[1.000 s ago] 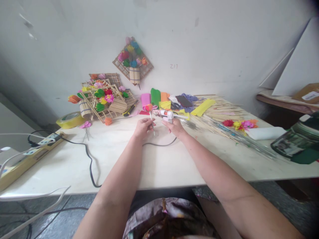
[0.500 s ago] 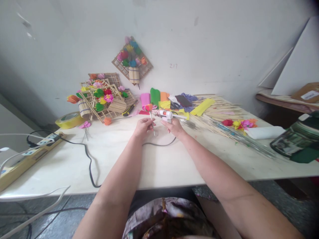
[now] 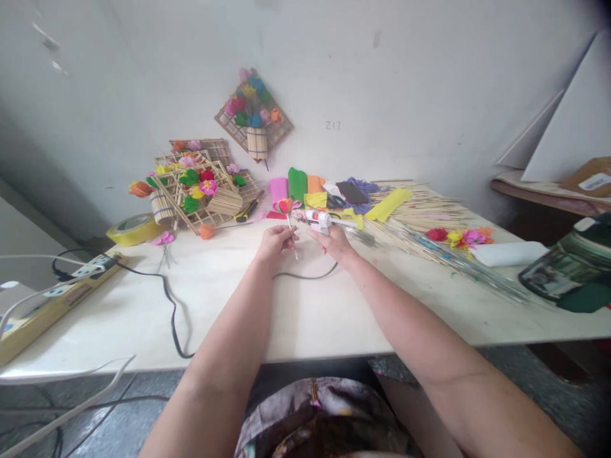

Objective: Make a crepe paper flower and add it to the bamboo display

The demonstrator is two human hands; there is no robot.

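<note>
Near the middle of the white table (image 3: 229, 318), my left hand (image 3: 277, 243) pinches the thin stem of a small red and orange flower (image 3: 285, 205), which stands nearly upright. My right hand (image 3: 334, 242) is wrapped round the handle of a white glue gun (image 3: 321, 219) with a printed pattern. The gun's front end points left, right beside the flower. A clear glue stick (image 3: 346, 223) juts out of its rear. A dark cord (image 3: 305, 277) loops over the table below both hands.
Flower-filled lattice frames (image 3: 210, 184) and yellow tape (image 3: 133, 230) lie at the left, near a power strip (image 3: 71, 292). Behind the hands are coloured paper rolls (image 3: 297, 186) and scissors (image 3: 335, 201). Sticks (image 3: 424, 207), wires (image 3: 458, 264) and a dark green jar (image 3: 568, 270) are at the right.
</note>
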